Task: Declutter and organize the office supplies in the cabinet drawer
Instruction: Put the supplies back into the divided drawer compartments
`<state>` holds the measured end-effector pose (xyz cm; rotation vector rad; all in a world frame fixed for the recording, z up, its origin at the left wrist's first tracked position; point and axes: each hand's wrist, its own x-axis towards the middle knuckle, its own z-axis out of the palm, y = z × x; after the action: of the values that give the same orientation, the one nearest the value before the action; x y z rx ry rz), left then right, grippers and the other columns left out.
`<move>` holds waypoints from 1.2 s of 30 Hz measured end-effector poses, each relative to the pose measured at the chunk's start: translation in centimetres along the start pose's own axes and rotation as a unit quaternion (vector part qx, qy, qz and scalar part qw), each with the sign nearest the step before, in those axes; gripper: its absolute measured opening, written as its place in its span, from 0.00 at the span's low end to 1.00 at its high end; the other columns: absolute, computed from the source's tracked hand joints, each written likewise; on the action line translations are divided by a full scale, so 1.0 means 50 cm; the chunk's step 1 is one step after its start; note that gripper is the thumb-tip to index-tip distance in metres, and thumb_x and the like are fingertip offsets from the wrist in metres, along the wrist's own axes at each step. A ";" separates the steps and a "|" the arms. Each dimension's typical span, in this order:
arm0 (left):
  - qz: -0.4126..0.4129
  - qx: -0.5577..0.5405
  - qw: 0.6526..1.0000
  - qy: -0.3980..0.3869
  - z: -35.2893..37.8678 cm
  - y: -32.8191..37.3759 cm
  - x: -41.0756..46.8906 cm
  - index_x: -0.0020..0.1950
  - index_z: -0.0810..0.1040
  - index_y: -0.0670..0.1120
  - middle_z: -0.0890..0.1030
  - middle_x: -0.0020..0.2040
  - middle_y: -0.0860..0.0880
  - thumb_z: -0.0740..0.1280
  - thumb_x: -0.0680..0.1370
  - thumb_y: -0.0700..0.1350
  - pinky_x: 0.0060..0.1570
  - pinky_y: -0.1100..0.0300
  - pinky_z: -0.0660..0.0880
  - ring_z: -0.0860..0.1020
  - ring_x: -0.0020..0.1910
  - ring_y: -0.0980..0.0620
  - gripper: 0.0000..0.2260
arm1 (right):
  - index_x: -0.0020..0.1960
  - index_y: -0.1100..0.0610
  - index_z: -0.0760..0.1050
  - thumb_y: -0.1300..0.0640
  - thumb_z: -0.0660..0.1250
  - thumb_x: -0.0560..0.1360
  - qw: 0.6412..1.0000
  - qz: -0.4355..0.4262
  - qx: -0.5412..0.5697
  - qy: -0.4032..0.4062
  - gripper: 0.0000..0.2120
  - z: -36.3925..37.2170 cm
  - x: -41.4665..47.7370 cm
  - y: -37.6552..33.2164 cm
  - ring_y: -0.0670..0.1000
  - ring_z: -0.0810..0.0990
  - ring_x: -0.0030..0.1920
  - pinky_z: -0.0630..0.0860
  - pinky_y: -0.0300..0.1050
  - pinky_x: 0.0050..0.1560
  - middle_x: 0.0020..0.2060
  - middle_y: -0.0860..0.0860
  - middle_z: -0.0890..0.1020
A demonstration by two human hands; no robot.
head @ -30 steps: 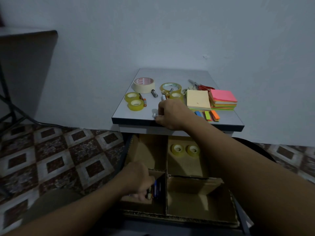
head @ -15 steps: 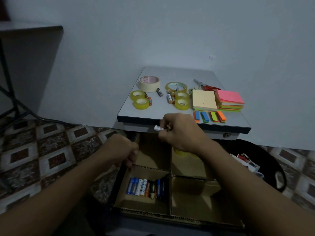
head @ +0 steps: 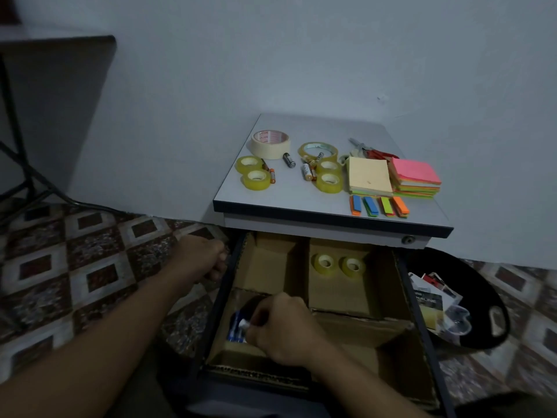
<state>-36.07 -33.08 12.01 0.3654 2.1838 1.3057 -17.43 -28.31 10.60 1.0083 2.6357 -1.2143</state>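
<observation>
Dim drawer (head: 403, 285) holds batteries (head: 234, 332) mostly hidden by right hand (head: 284, 328).

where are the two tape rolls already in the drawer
Head view: the two tape rolls sit side by side in the back right compartment of the drawer, just below the cabinet top and beyond the right hand.

Light dim and even, cool cast. Wall (head: 301, 55) plain pale grey, with one small mark (head: 380, 98) right of centre. Floor (head: 90, 267) tiled: brown marbled squares in pale frames. Far left: dark table (head: 57, 45) on thin black legs (head: 16, 146), against wall. Centre: low cabinet (head: 331, 233), grey surface (head: 316, 122) with dark edge, backed to wall. Black bin (head: 494, 333) on floor just right of it.
</observation>
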 end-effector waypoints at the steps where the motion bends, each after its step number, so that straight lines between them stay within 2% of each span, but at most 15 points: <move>1: -0.006 0.000 1.000 0.003 -0.001 -0.004 0.002 0.39 0.82 0.36 0.81 0.28 0.43 0.66 0.78 0.39 0.32 0.57 0.74 0.76 0.27 0.47 0.11 | 0.49 0.55 0.82 0.46 0.70 0.76 1.000 0.009 -0.001 0.009 0.12 0.011 0.009 -0.002 0.50 0.81 0.47 0.82 0.47 0.47 0.49 0.54 0.82; 3: -0.016 0.004 1.000 0.008 -0.006 -0.012 0.007 0.41 0.82 0.35 0.82 0.27 0.44 0.67 0.78 0.40 0.38 0.54 0.73 0.77 0.28 0.46 0.11 | 0.50 0.58 0.82 0.48 0.69 0.77 1.000 0.019 0.009 0.020 0.13 0.032 0.023 -0.007 0.51 0.82 0.46 0.81 0.44 0.45 0.49 0.54 0.82; 5: -0.019 0.010 1.000 0.011 -0.010 -0.016 0.012 0.41 0.83 0.35 0.83 0.28 0.44 0.67 0.78 0.41 0.40 0.53 0.73 0.78 0.28 0.46 0.11 | 0.49 0.60 0.81 0.50 0.69 0.78 0.999 0.023 0.012 0.028 0.12 0.054 0.034 -0.011 0.51 0.81 0.45 0.80 0.42 0.41 0.46 0.53 0.81; 8: -0.015 0.017 1.000 0.005 -0.010 -0.016 0.015 0.41 0.82 0.35 0.82 0.30 0.42 0.66 0.79 0.40 0.30 0.59 0.75 0.77 0.26 0.48 0.11 | 0.51 0.60 0.81 0.55 0.69 0.78 0.999 0.028 0.008 0.037 0.08 0.071 0.044 -0.017 0.50 0.79 0.42 0.78 0.41 0.41 0.45 0.53 0.81; 10: -0.013 0.025 1.000 -0.003 -0.009 -0.015 0.013 0.42 0.82 0.35 0.82 0.32 0.42 0.66 0.80 0.40 0.26 0.61 0.74 0.76 0.26 0.48 0.11 | 0.48 0.59 0.80 0.55 0.68 0.79 0.999 0.029 0.022 0.037 0.07 0.068 0.045 -0.017 0.49 0.78 0.41 0.76 0.40 0.39 0.42 0.52 0.79; 13: -0.011 0.031 0.999 -0.010 -0.009 -0.017 0.013 0.41 0.81 0.35 0.81 0.32 0.42 0.66 0.80 0.40 0.24 0.62 0.72 0.76 0.25 0.48 0.11 | 0.38 0.53 0.73 0.51 0.66 0.80 0.999 0.028 0.009 0.040 0.12 0.058 0.038 -0.012 0.50 0.78 0.40 0.73 0.39 0.35 0.38 0.50 0.77; 15: -0.008 0.032 0.999 -0.017 -0.008 -0.018 0.016 0.40 0.81 0.35 0.82 0.30 0.42 0.66 0.79 0.39 0.28 0.60 0.72 0.76 0.25 0.47 0.11 | 0.39 0.54 0.73 0.50 0.65 0.80 0.998 0.023 -0.022 0.049 0.13 0.055 0.034 -0.005 0.50 0.78 0.40 0.70 0.37 0.31 0.37 0.51 0.77; 16: -0.007 0.031 0.999 -0.019 -0.007 -0.018 0.017 0.40 0.81 0.35 0.82 0.30 0.43 0.66 0.79 0.39 0.30 0.59 0.72 0.77 0.25 0.47 0.11 | 0.42 0.55 0.75 0.50 0.64 0.80 0.998 0.020 -0.043 0.052 0.11 0.053 0.033 -0.003 0.51 0.80 0.42 0.71 0.38 0.32 0.40 0.52 0.79; 18: -0.011 0.030 0.999 -0.022 -0.005 -0.019 0.018 0.41 0.81 0.35 0.81 0.31 0.42 0.66 0.79 0.39 0.30 0.59 0.72 0.77 0.25 0.47 0.11 | 0.51 0.58 0.78 0.52 0.63 0.81 0.995 0.016 -0.090 0.050 0.10 0.050 0.031 -0.001 0.55 0.81 0.50 0.76 0.42 0.42 0.50 0.57 0.81; 20: -0.009 0.036 0.999 -0.025 -0.003 -0.020 0.017 0.40 0.81 0.35 0.82 0.31 0.41 0.66 0.80 0.39 0.30 0.59 0.73 0.77 0.25 0.46 0.11 | 0.58 0.60 0.76 0.56 0.63 0.81 0.990 0.008 -0.133 0.037 0.09 0.050 0.027 -0.002 0.58 0.80 0.55 0.78 0.47 0.50 0.55 0.59 0.79; 24: -0.004 0.046 0.999 -0.025 -0.003 -0.023 0.021 0.40 0.81 0.35 0.81 0.31 0.42 0.65 0.80 0.40 0.30 0.59 0.73 0.76 0.25 0.46 0.11 | 0.66 0.58 0.68 0.65 0.64 0.77 0.982 -0.030 -0.189 0.013 0.18 0.049 0.024 -0.008 0.61 0.79 0.57 0.79 0.53 0.54 0.58 0.61 0.78; 26: -0.004 0.044 0.999 -0.024 -0.003 -0.026 0.023 0.41 0.81 0.34 0.81 0.30 0.42 0.65 0.80 0.39 0.30 0.59 0.73 0.76 0.25 0.46 0.11 | 0.67 0.57 0.69 0.67 0.64 0.77 0.979 -0.049 -0.198 0.005 0.20 0.045 0.030 -0.005 0.61 0.79 0.57 0.80 0.53 0.53 0.57 0.60 0.78; 30: -0.002 0.037 0.999 -0.025 -0.001 -0.027 0.025 0.41 0.81 0.33 0.80 0.29 0.42 0.65 0.80 0.39 0.31 0.58 0.73 0.76 0.24 0.46 0.12 | 0.64 0.56 0.75 0.66 0.64 0.77 0.985 -0.065 -0.161 0.008 0.17 0.047 0.041 0.007 0.58 0.80 0.54 0.81 0.49 0.52 0.55 0.58 0.80; 36: 0.006 0.045 0.999 -0.024 0.000 -0.030 0.029 0.41 0.82 0.33 0.81 0.29 0.43 0.65 0.79 0.39 0.30 0.59 0.73 0.77 0.25 0.46 0.12 | 0.60 0.61 0.76 0.68 0.67 0.74 0.980 -0.072 -0.181 -0.032 0.14 0.041 0.050 0.015 0.58 0.80 0.49 0.81 0.47 0.46 0.51 0.59 0.79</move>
<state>-37.17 -33.10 10.24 0.4409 2.2075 1.1954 -19.36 -28.03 7.92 0.7150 2.7752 -0.7278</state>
